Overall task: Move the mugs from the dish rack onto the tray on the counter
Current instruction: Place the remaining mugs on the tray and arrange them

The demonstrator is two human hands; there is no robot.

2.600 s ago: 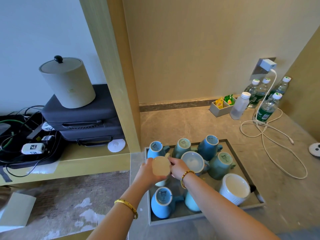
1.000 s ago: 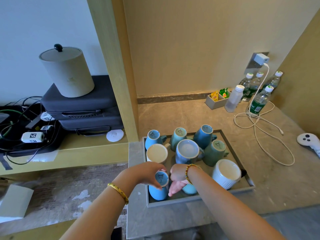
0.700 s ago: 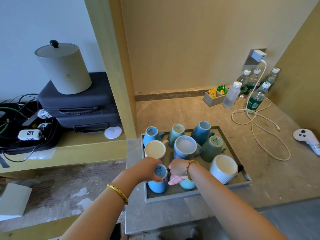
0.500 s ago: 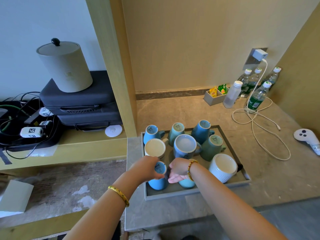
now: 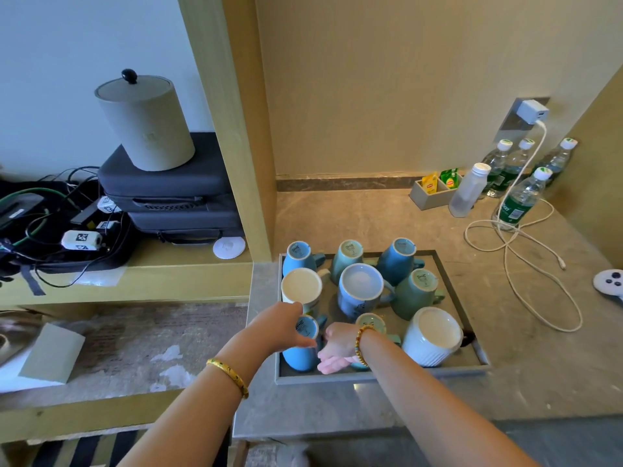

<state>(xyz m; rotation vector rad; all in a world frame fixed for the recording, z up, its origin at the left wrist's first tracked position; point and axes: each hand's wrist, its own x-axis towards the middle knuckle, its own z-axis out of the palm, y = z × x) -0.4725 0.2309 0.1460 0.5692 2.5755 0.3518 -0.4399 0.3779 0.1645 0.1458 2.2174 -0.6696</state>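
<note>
Grey and shallow, the tray sits on the stone counter with upturned mugs packed into it; three stand along its far edge, a sky-blue mug, a pale teal mug and a deeper blue mug; in the middle row sit a cream mug, a light blue mug with its handle to the right, and a green mug; at the near right stands a white ribbed mug. Nearest the person, the left hand curls over the top of a bright blue mug and grips it, thumb across its side; that mug stands in the tray's near left corner; the right hand lies just beside it, its fingers fairly straight and pointing down to the left, in front of a small teal mug whose base shows above the wrist; whether those fingers touch either mug I cannot tell. A gold bangle circles the left wrist and a beaded bracelet the right. At the counter's back right stand water bottles, with a white cable looping down from a charger on the wall.
</note>
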